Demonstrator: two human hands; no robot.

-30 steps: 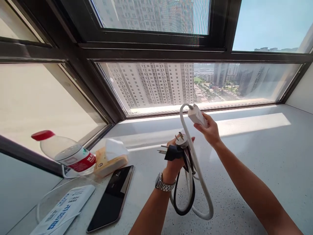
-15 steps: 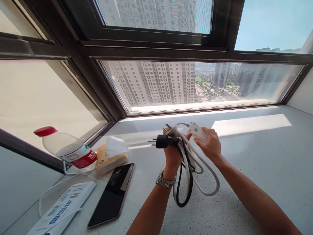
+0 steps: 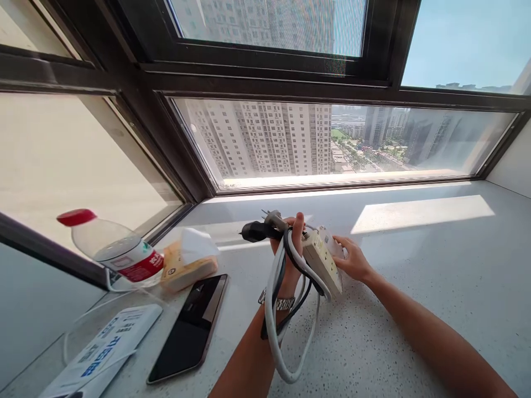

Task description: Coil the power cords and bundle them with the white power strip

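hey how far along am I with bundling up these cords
Mostly gathered: the white cord and black cord hang in loops from your left hand, plugs sticking out on top. In hand: your right hand presses the power strip against the bundle. Left: nothing ties the loops.

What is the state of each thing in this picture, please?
White power strip: held in the right hand, off the sill.
White cable: looped, hanging from the left hand.
Black plug: unplugged, prongs free.
Clear plastic bottle with red cap: capped, lying tilted.
Black smartphone: screen dark, flat on the speckled sill.
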